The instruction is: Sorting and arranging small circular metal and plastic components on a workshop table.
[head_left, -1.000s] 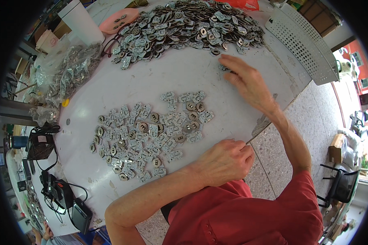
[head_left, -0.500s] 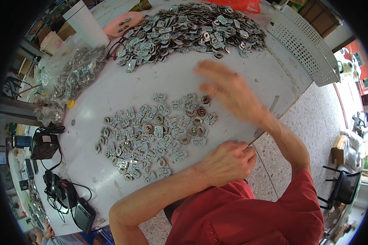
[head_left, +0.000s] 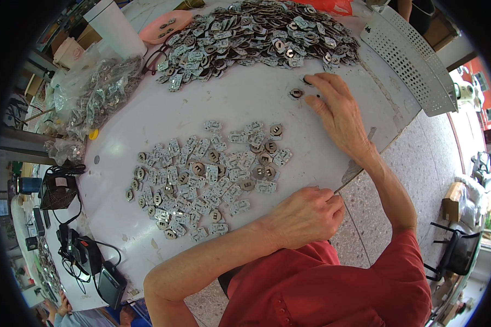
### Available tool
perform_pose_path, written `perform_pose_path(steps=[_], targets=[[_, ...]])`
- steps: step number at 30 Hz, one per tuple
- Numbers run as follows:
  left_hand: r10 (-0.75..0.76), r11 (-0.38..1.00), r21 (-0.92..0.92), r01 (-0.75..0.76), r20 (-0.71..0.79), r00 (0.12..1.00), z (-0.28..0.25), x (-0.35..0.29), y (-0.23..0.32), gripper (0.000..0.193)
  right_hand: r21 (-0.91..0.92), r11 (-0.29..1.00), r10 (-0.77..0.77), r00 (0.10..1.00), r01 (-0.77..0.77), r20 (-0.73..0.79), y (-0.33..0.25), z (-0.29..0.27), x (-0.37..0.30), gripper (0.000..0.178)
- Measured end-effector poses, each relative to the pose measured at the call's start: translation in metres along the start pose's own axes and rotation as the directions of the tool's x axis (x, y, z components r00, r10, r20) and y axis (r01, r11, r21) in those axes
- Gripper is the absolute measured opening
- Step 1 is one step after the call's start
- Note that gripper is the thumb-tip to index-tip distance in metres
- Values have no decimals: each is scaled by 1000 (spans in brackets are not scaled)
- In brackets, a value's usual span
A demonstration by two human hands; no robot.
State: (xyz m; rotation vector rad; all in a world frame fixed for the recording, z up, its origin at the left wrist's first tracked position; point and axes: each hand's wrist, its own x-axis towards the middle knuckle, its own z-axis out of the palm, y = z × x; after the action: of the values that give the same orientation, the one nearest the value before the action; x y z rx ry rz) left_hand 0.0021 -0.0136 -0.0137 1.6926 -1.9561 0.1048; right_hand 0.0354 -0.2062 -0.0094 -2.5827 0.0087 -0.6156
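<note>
Small silvery circuit boards [head_left: 199,182], several bearing round metal discs, lie spread in one layer on the white table. A heap of the same boards [head_left: 245,38] is piled at the far side. My right hand [head_left: 341,111] is right of the heap's near edge, thumb and fingers apart. Its fingertips touch a small dark round piece [head_left: 307,80], partly hidden by them. Just left of the thumb lies a single round-disc board [head_left: 296,94]. My left hand [head_left: 308,217] rests at the table's near edge, fingers curled into a fist; its inside is hidden.
A white perforated basket [head_left: 409,60] stands at the far right edge. At far left are a pink dish [head_left: 166,27] with a few pieces, a white bottle [head_left: 114,30], glasses [head_left: 157,59] and plastic bags of parts [head_left: 101,90]. Black adapters and cables [head_left: 84,253] lie left.
My right hand has moved right and slightly away from me, to the heap's edge. A round-disc board now shows beside it. My left hand stays put. Another person's arm appears at the far right.
</note>
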Motion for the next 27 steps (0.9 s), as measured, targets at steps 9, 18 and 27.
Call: perform_pose_path(steps=[9,18,27], targets=[[-1,1000,18,0,35,999,-1,0,0,32,-163,977,-139,990,140,20,-10,9,-6,35],[-8,1000,24,7,25,1000,0,0,0,31,272,937,-264,953,217,149,-43,13,-13,33],[11,1000,-2,-11,13,1000,-1,2,-1,28,-158,972,-189,979,175,-77,28,15,47,33]])
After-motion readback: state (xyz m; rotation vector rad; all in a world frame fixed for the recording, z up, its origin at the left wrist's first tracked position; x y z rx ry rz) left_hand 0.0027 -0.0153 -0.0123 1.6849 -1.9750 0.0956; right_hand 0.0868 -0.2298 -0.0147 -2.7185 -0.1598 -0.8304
